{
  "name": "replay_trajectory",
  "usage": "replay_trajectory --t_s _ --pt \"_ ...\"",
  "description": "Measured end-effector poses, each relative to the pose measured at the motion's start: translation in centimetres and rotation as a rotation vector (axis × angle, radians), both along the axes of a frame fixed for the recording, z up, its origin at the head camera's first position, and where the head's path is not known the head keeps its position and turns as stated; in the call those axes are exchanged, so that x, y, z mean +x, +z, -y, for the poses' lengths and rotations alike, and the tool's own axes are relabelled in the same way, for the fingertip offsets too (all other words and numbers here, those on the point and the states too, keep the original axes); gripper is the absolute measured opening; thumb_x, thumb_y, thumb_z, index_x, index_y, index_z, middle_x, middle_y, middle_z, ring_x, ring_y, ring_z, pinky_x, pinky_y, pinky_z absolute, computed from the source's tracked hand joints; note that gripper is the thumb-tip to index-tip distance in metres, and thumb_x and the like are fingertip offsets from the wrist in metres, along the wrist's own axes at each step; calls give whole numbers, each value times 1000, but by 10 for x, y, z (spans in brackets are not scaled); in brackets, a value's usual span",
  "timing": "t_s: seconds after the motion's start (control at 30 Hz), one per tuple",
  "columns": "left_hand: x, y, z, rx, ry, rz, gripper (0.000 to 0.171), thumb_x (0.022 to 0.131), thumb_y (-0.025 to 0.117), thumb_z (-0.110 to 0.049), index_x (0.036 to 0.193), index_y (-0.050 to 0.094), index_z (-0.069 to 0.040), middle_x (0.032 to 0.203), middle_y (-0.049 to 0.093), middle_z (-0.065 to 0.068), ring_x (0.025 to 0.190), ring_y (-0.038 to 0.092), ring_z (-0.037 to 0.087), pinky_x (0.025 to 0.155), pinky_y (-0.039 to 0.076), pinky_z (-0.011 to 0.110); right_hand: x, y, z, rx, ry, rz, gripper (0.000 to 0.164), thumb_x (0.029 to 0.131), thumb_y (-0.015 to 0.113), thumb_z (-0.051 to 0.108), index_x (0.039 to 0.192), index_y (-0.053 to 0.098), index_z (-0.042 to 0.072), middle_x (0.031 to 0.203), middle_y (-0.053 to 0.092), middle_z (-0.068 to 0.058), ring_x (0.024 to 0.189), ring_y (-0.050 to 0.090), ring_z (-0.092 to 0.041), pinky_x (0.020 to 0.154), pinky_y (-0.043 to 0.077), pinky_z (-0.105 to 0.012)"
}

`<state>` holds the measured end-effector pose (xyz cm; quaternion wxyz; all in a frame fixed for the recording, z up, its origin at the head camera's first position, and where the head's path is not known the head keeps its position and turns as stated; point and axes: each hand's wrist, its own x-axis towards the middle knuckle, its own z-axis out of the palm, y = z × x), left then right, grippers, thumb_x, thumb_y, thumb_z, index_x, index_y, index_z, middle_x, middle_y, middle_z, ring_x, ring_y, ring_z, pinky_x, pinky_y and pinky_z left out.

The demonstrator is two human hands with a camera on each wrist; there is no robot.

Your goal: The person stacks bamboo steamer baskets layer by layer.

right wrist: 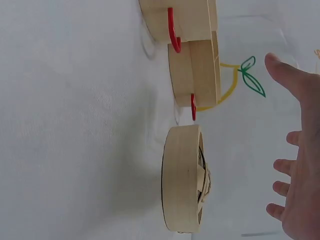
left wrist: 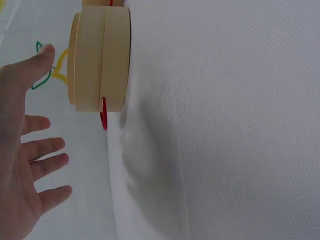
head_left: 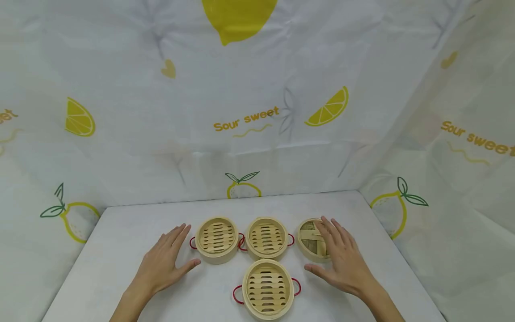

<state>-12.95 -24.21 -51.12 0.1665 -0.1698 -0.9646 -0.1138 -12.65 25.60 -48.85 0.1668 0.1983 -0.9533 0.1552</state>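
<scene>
First, toward the left edge of the white-covered bench [head_left: 100,268], the left hand [head_left: 165,259] is spread and empty beside a round bamboo basket [head_left: 217,239]. Lifting it well would probably mean gripping its stiff wall from both sides and keeping it level, rather than pulling the thin red handles [head_left: 192,243]. It is pale and shallow, with a slatted base. A matching middle basket [head_left: 265,238] sits to its right, also toward the back edge, their neighbouring handles overlapping in view; a front basket [head_left: 268,290] lies farther from that edge, though whether it touches the one behind is hard to tell. Toward the right edge lies a woven lid [head_left: 313,237], slightly domed, crossed by strips. Over it, apart, the right hand [head_left: 344,261] is spread too, holding nothing.
</scene>
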Motion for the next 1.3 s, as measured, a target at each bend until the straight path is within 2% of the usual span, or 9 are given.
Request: replay_trajectory --t_s 0.17,0.23,0.4,0.6,0.73,0.87,0.97,1.07,1.3 --pt "0 0 -2 91 24 120 84 94 81 -55 160 50 -14 153 63 14 135 65 38 85 65 59 7 1 8 -55 49 21 120 75 92 59 170 33 17 170 44 -14 156 35 -46 115 37 -72" --pt "0 1 -2 135 21 162 80 96 81 -50 160 50 -14 151 63 14 134 66 39 81 65 59 10 2 11 -73 69 26 119 74 93 58 170 34 17 169 45 -14 154 37 -45 111 40 -72" --pt "-2 -1 -4 241 -29 212 75 98 81 -41 158 51 -8 151 64 15 136 64 43 96 62 64 16 2 17 -134 124 61 118 74 95 56 169 35 22 167 47 -9 152 41 -37 109 44 -70" --pt "-11 -12 -4 340 -75 266 79 95 85 -35 157 50 0 154 61 21 143 59 47 114 51 66 26 -5 26 -217 188 168 119 75 96 56 171 30 30 169 45 1 153 41 -21 109 50 -61" --pt "-16 -19 -4 411 -98 319 83 94 86 -35 157 48 4 156 58 25 145 56 48 114 51 63 33 -16 31 -279 235 281 116 78 95 52 171 29 31 170 44 -7 153 42 -18 112 54 -51" --pt "-20 -23 -5 481 -112 372 87 95 86 -37 159 45 5 158 55 27 148 53 49 116 50 60 37 -28 38 -382 274 448 111 80 96 45 169 32 31 165 47 -10 145 51 -20 111 55 -37" --pt "-22 -25 -6 518 -118 392 88 95 85 -38 160 43 4 160 53 27 151 50 48 118 48 58 38 -35 45 -437 301 579 109 82 96 41 169 33 25 162 48 -4 135 57 -19 109 54 -34" --pt "-25 -27 -8 545 -133 392 89 95 86 -37 161 41 4 161 53 26 151 50 48 119 47 57 39 -40 51 -470 328 666 109 84 95 39 170 30 20 162 49 1 131 57 -9 110 51 -28" --pt "-30 -27 -11 588 -153 414 94 94 87 -34 162 37 6 163 50 27 151 51 48 119 46 56 42 -47 61 -551 308 787 112 85 95 41 171 24 33 165 46 15 143 52 -5 117 41 -20"
